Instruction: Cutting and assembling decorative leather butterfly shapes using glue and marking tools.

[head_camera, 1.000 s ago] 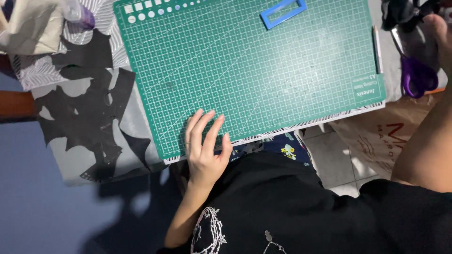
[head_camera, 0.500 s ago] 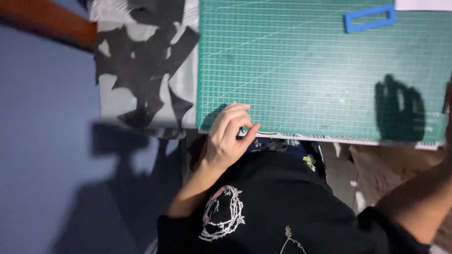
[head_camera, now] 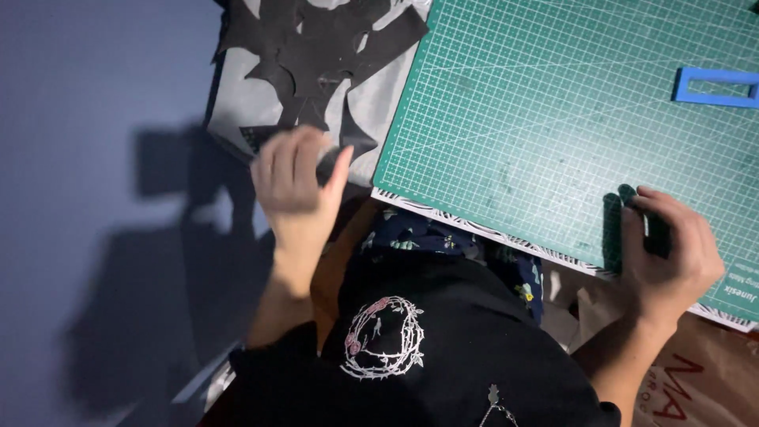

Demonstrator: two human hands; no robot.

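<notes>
The green cutting mat (head_camera: 553,119) lies bare apart from a blue rectangular frame (head_camera: 715,87) near its far right. Black paper offcuts (head_camera: 316,47) lie left of the mat. The right hand (head_camera: 668,253) grips the mat's near edge; the blurred left hand (head_camera: 296,170), fingers curled, reaches the offcuts—whether its grip holds one I cannot tell.

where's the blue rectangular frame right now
In the head view the blue frame lies flat on the green cutting mat, near the right edge of the picture, up beyond the right hand.
</notes>
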